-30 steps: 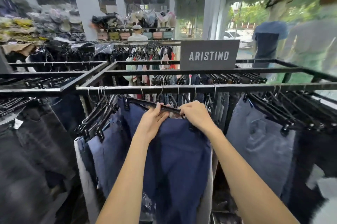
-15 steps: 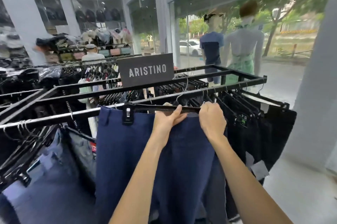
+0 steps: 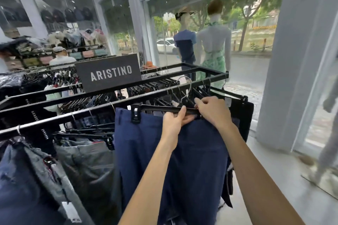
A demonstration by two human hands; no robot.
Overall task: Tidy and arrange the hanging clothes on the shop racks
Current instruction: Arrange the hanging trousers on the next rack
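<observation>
A pair of navy blue trousers [image 3: 146, 151] hangs clipped to a black clip hanger [image 3: 157, 109] in front of the black metal rack [image 3: 91, 113]. The hanger's silver hook [image 3: 186, 89] stands free above the rail, off the bar. My left hand [image 3: 175, 120] grips the hanger bar near its middle, thumb on top. My right hand [image 3: 212, 109] pinches the right end of the same hanger, covering its right clip. Dark trousers [image 3: 241, 115] hang on the rack just behind my right hand.
Grey and blue jeans [image 3: 82, 160] crowd the rail at the left. A dark ARISTINO sign [image 3: 109, 73] sits on the rack top. Two mannequins [image 3: 214, 45] stand at the glass front. A white pillar [image 3: 292, 60] and open floor [image 3: 274, 179] lie to the right.
The view has swung right toward the rack's end. Both hands have carried the navy trousers on their hanger rightward, and the hook now shows above the rail.
</observation>
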